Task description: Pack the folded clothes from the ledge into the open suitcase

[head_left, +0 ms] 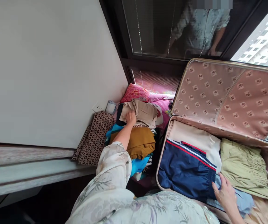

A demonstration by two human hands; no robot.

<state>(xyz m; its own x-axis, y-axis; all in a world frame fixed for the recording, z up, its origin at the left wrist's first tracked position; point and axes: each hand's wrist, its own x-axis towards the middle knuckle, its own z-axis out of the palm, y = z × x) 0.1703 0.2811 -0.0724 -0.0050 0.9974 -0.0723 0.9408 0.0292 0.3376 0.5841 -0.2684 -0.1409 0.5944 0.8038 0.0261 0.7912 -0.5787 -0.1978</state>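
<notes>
- Left hand (131, 118) reached out to the clothes pile beside the suitcase, fingers clenched on the beige folded garment (140, 112) on top of it.
- Right hand (225, 193) flat inside the open suitcase (164, 146), fingers released, resting on the light blue garment (243, 200) at the edge of the navy shorts (185, 171).
- Done so far, judging by layout: suitcase bottom is mostly covered. Navy shorts just left of my right fingers, cream top (194, 137) beyond them, olive-green garment (243, 165) just past my fingers to the right.
- Left, my read: the pile by my left fingers is not packed. Mustard garment (141, 141) just below the beige one, bright blue fabric (138, 165) under that, striped bits further down.
- Beyond my left fingers: pink pillow (134, 91) and pink bedding. To their left: brown patterned bag (94, 138) against the wall.
- Suitcase lid (227, 96) stands open, beyond my right fingers.
- Hard to tell: how deep the pile goes, lower layers are hidden. Whether my left fingers grip one garment or several, cannot tell. Suitcase right side and near corner are cut off by the frame; my sleeve hides the near edge.
- Window above shows a reflection of a person, too dim to read.
</notes>
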